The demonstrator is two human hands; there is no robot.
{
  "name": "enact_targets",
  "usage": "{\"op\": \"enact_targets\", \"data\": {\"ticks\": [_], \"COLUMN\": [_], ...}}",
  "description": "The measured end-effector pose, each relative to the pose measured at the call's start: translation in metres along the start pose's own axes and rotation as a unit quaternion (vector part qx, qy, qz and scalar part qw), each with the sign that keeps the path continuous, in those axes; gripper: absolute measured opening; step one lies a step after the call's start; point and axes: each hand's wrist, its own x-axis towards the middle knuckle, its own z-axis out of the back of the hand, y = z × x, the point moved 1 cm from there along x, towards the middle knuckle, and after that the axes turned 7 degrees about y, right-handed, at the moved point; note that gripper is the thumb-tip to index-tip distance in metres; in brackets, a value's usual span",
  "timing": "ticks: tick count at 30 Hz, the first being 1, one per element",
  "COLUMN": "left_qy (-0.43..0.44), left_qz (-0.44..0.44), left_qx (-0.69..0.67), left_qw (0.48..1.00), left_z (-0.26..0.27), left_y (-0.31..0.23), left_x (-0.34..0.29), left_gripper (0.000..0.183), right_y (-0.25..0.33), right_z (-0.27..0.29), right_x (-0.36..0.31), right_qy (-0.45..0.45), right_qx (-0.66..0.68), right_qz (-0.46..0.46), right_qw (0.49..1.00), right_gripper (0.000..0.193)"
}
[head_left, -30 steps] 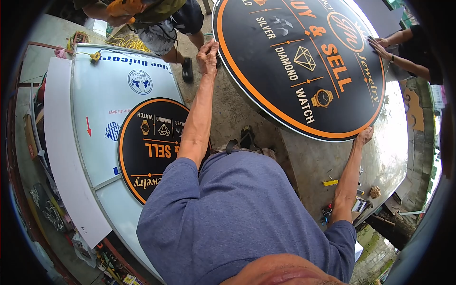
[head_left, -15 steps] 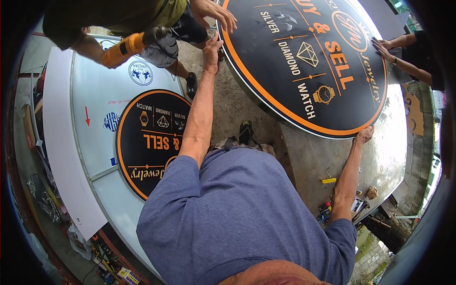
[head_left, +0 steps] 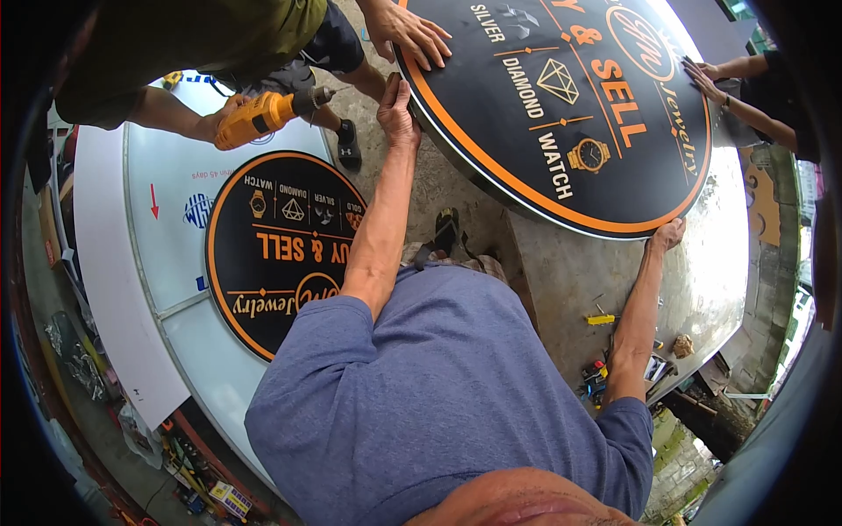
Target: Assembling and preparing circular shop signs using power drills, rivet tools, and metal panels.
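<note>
A large round black sign [head_left: 491, 114] with an orange ring and a white rim slants across the upper right, above a metal-topped table [head_left: 561, 272]. My left hand [head_left: 399, 118] grips its left edge, the fingers partly hidden at the rim. At the near right edge my right hand [head_left: 668, 235] is closed around the rim. A co-worker at upper left lays one hand [head_left: 408, 33] on the sign and holds a yellow power drill [head_left: 263, 118] in the other. Another person's hands [head_left: 706, 79] rest on the sign's far right edge.
A second, similar round sign [head_left: 285, 250] lies on a pale blue panel [head_left: 149, 237] at left. On the table are a yellow tool [head_left: 600, 320], several small tools and a brown lump [head_left: 682, 346]. Boxes and tools [head_left: 230, 500] crowd the floor at lower left.
The large sign has shifted slightly up and left in view, with my hands still on it. The co-worker's drill has moved right and down, and their other hand lies further onto the sign.
</note>
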Motion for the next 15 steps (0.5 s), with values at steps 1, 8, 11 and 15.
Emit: {"op": "enact_targets", "data": {"ticks": [1, 8, 11, 15], "left_qy": [-0.004, -0.139, -0.147, -0.121], "left_qz": [0.0, -0.066, -0.077, -0.098], "left_qx": [0.0, 0.398, 0.299, 0.295], "left_qw": [1.0, 0.904, 0.94, 0.943], "left_z": [0.0, -0.008, -0.013, -0.007], "left_y": [0.005, 0.012, 0.011, 0.015], "left_x": [-0.007, -0.037, -0.045, -0.072], "left_gripper": [0.03, 0.031, 0.032, 0.031], "right_y": [0.001, -0.004, -0.006, -0.01], "right_z": [0.001, 0.003, 0.001, 0.004], "right_x": [0.0, 0.004, 0.005, 0.007], "right_qy": [0.0, 0.019, -0.001, 0.009], "right_qx": [0.0, 0.084, 0.061, 0.075], "right_qz": [0.008, -0.004, 0.002, 0.0], "right_qw": [1.0, 0.996, 0.998, 0.997], "right_gripper": [0.05, 0.049, 0.049, 0.047]}}
